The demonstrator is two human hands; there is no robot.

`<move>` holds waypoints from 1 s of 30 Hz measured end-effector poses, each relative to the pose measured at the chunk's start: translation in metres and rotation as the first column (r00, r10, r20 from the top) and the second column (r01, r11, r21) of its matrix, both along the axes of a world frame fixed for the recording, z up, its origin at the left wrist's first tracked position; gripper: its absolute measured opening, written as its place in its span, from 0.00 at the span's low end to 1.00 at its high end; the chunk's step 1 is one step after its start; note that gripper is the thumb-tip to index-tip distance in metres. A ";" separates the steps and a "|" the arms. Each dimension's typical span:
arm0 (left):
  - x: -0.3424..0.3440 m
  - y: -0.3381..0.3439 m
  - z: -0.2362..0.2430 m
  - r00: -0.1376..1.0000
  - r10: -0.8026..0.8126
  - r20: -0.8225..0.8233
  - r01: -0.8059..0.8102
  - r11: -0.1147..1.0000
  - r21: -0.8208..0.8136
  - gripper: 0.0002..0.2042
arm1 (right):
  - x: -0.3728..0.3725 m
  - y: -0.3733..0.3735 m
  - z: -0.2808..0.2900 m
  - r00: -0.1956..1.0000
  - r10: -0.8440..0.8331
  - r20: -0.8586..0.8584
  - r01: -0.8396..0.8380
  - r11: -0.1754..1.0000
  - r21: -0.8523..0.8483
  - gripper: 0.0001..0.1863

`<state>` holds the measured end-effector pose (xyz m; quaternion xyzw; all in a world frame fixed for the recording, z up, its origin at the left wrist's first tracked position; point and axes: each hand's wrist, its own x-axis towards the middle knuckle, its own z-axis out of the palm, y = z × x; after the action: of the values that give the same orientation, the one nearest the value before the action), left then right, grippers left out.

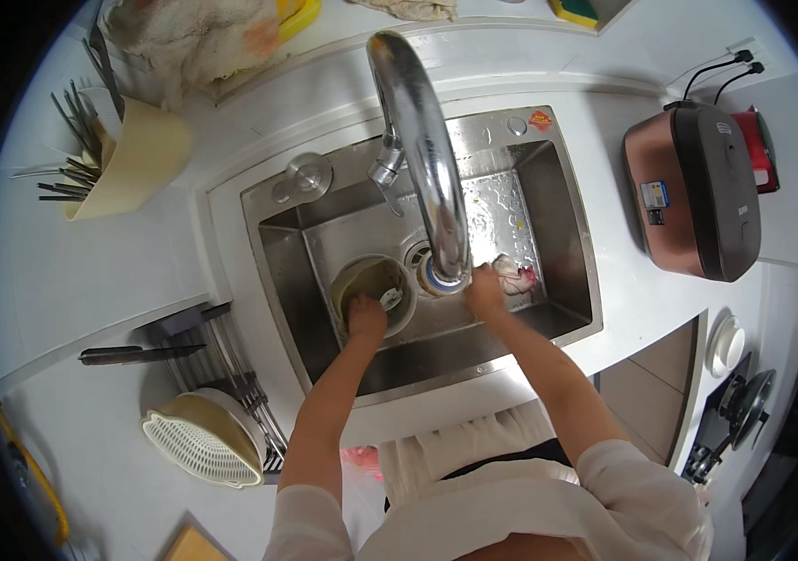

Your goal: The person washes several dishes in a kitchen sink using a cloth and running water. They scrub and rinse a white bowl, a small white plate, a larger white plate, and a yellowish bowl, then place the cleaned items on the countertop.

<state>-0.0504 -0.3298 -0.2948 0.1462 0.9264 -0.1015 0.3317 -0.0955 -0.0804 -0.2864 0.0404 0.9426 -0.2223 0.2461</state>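
In the metal sink, a pale round bowl (403, 320) stands left of the drain. My left hand (366, 316) reaches over its near rim with fingers curled inside; what they hold, if anything, is hidden. A small white-and-green piece (390, 298) lies in the bowl by that hand. Beneath the tall chrome faucet (422, 140), a small round container (430, 279) shows partly, its rest hidden by the spout. My right hand (485, 292) is just right of the spout, fingers bent together, close to the container. Beside it lies a crumpled white-and-red item (514, 275) on the wet sink floor.
A brown-pink rice cooker (689, 192) stands right of the sink (595, 313). To the left are a cream utensil holder (137, 154), a knife (142, 354) over a rack, and a white colander (203, 444). A cloth (193, 37) lies on the back ledge.
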 end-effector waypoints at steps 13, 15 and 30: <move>-0.078 0.086 0.097 0.117 -0.003 0.993 -0.835 -0.541 0.097 0.10 | -0.034 0.065 -0.001 0.896 -0.433 0.103 0.398 0.676 -0.620 0.14; -0.073 0.098 0.100 0.079 0.136 0.987 -0.798 -0.584 0.145 0.10 | -0.026 0.033 0.043 0.844 -0.531 0.076 0.312 0.370 -0.875 0.12; -0.042 0.104 0.138 0.177 0.338 0.924 -0.823 -0.464 0.327 0.06 | -0.014 -0.039 0.104 0.863 -0.191 -0.468 -0.286 0.579 -0.763 0.08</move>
<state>-0.0923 -0.2262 -0.1568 -0.2747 0.5249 0.7398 0.3190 -0.1092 -0.1191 -0.1824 -0.1624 0.7642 -0.6241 -0.0119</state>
